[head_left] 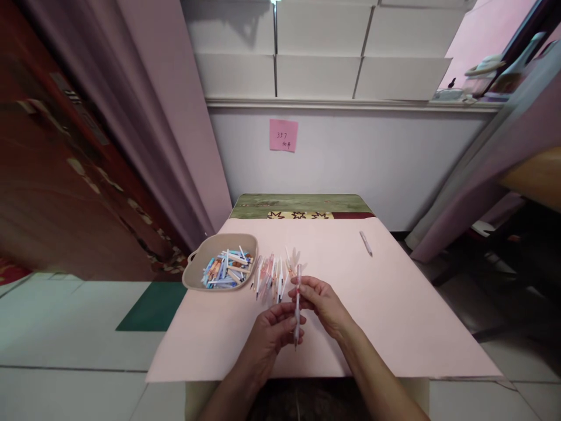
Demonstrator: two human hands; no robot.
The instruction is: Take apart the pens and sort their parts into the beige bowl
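Upright in front of me, a slim pale pen (pixel 297 301) with a pinkish-red band is held by both hands, its tip pointing down toward me. My left hand (pixel 278 327) is closed around the pen's lower part. Higher up on the barrel, my right hand (pixel 318 298) pinches it between thumb and fingers. Just beyond my hands lies a loose row of pen parts (pixel 272 278), white, pink and orange. A beige basket (pixel 191 279) to the left holds many blue, white and brown pen pieces (pixel 225 269). One single pen (pixel 366 243) rests apart on the right.
Pink paper (pixel 385 327) covers the table, with a green patterned strip (pixel 254 202) at its far end. A pink note (pixel 283 135) is stuck to the wall beyond. Curtains (pixel 184 117) hang on the left, and dark furniture (pixel 504 280) stands at the right.
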